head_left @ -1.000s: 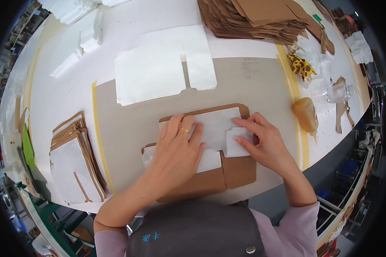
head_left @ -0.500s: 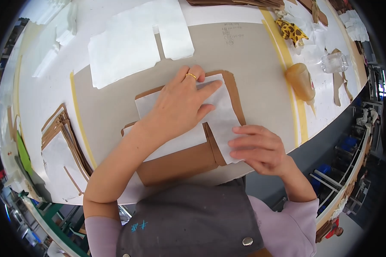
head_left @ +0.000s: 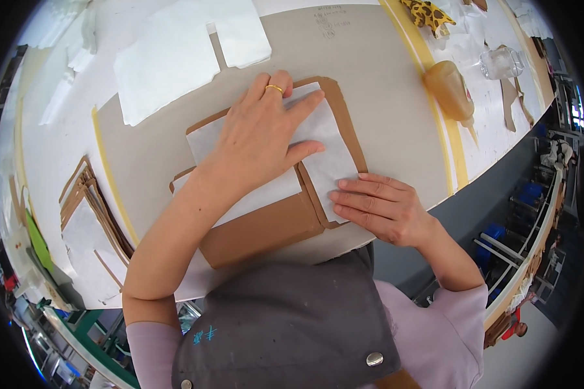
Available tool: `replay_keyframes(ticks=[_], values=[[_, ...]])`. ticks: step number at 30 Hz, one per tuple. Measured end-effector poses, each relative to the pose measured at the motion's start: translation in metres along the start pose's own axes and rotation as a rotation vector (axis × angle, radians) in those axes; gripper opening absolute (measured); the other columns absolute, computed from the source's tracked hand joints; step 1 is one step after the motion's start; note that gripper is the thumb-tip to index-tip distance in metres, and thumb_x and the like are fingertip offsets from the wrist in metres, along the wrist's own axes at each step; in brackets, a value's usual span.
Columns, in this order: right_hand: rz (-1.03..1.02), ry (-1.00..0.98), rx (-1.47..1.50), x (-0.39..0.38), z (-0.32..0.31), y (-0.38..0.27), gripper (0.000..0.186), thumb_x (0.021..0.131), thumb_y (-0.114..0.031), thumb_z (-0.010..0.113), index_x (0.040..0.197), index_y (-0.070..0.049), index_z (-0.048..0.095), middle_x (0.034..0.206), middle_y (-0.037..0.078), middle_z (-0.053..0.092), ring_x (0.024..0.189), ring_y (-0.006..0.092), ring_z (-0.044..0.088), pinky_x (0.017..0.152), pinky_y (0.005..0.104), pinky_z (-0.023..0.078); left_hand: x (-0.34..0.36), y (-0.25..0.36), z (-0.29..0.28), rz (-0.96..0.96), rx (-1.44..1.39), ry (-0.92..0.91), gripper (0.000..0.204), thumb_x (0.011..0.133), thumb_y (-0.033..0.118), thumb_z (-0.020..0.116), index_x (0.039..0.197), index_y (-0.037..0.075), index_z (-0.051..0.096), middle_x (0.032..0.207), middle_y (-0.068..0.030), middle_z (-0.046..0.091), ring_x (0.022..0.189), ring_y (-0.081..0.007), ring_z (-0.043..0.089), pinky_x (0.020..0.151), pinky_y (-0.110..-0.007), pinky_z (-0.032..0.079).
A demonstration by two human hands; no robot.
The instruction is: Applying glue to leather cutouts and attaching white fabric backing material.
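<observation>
- The brown cardboard blank (head_left: 266,227) lies flat on the grey mat (head_left: 383,84), just in front of the person's body; its long axis runs from lower left to upper right, rising towards the right.
- A white paper sheet (head_left: 334,162) covers the blank's upper right part, leaving a brown border along the top and right edges; a second white strip reaches out to the left under the forearm.
- The left hand (head_left: 259,142) presses flat on the white sheet, fingers stretched out and spread, pointing up and right; a gold ring (head_left: 274,88) sits on one finger. It grasps nothing.
- The right hand (head_left: 383,211) lies flat at the sheet's lower right corner, fingers straight and together, pointing left, tips on the paper; nothing is gripped.
- Beyond the blank, loose white sheets (head_left: 175,58) lie at the mat's far left edge.
- A yellow tape line (head_left: 435,110) borders the mat on the right; just past it rest a tan rounded lump (head_left: 449,87), a clear plastic piece (head_left: 499,61) and a yellow spotted object (head_left: 428,13).
- On the left of the surface sits a stack of brown and white blanks (head_left: 87,227).
</observation>
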State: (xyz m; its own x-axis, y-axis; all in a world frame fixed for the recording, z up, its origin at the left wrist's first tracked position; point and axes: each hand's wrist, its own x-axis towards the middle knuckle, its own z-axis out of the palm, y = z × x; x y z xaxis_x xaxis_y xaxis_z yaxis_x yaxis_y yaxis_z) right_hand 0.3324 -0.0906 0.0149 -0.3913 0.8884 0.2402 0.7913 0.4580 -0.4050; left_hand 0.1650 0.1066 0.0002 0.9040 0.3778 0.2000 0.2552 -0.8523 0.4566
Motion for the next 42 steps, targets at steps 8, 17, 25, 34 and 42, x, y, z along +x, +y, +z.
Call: replay_keyframes(ticks=[8, 17, 25, 34, 42], values=[[0.048, 0.009, 0.015, -0.003, 0.004, -0.001, 0.028, 0.080, -0.008, 0.064, 0.107, -0.009, 0.069, 0.119, 0.003, 0.065, 0.117, 0.0200, 0.059, 0.098, 0.0354, 0.048, 0.002, -0.001, 0.001, 0.018, 0.033, 0.013, 0.055, 0.077, 0.036, 0.074, 0.125, 0.011, 0.060, 0.102, -0.0107, 0.045, 0.092, -0.0272, 0.047, 0.077, -0.037, 0.045], [0.126, 0.061, 0.041, -0.009, 0.014, -0.006, 0.031, 0.078, -0.008, 0.068, 0.109, -0.013, 0.068, 0.120, 0.000, 0.065, 0.117, 0.0161, 0.059, 0.108, 0.0362, 0.038, 0.004, 0.001, -0.004, 0.000, -0.003, -0.032, 0.054, 0.078, 0.033, 0.073, 0.125, 0.010, 0.059, 0.103, -0.0115, 0.046, 0.093, -0.0281, 0.048, 0.078, -0.038, 0.046], [0.224, -0.106, 0.153, -0.018, 0.006, -0.019, 0.039, 0.084, -0.017, 0.065, 0.123, -0.012, 0.062, 0.136, 0.003, 0.055, 0.127, 0.0177, 0.051, 0.114, 0.0404, 0.027, 0.005, 0.003, -0.005, 0.026, 0.026, -0.044, 0.057, 0.077, 0.032, 0.074, 0.125, 0.007, 0.058, 0.108, -0.0126, 0.046, 0.098, -0.0290, 0.048, 0.082, -0.040, 0.045], [0.152, -0.197, 0.534, -0.002, -0.019, 0.008, 0.050, 0.093, -0.032, 0.051, 0.137, -0.007, 0.049, 0.146, 0.007, 0.044, 0.137, 0.0201, 0.038, 0.117, 0.0455, 0.015, 0.004, -0.001, -0.008, 0.044, -0.019, -0.040, 0.055, 0.079, 0.026, 0.071, 0.128, 0.007, 0.055, 0.110, -0.0117, 0.048, 0.100, -0.0289, 0.048, 0.085, -0.039, 0.044], [0.218, -0.386, -0.091, 0.043, -0.013, 0.004, 0.088, 0.081, -0.061, 0.056, 0.144, -0.004, 0.035, 0.154, 0.010, 0.028, 0.144, 0.0227, 0.023, 0.116, 0.0518, 0.013, -0.023, -0.007, -0.024, -0.035, -0.143, 0.007, 0.053, 0.085, 0.024, 0.066, 0.131, 0.003, 0.051, 0.119, -0.0171, 0.054, 0.111, -0.0342, 0.049, 0.093, -0.042, 0.043]])
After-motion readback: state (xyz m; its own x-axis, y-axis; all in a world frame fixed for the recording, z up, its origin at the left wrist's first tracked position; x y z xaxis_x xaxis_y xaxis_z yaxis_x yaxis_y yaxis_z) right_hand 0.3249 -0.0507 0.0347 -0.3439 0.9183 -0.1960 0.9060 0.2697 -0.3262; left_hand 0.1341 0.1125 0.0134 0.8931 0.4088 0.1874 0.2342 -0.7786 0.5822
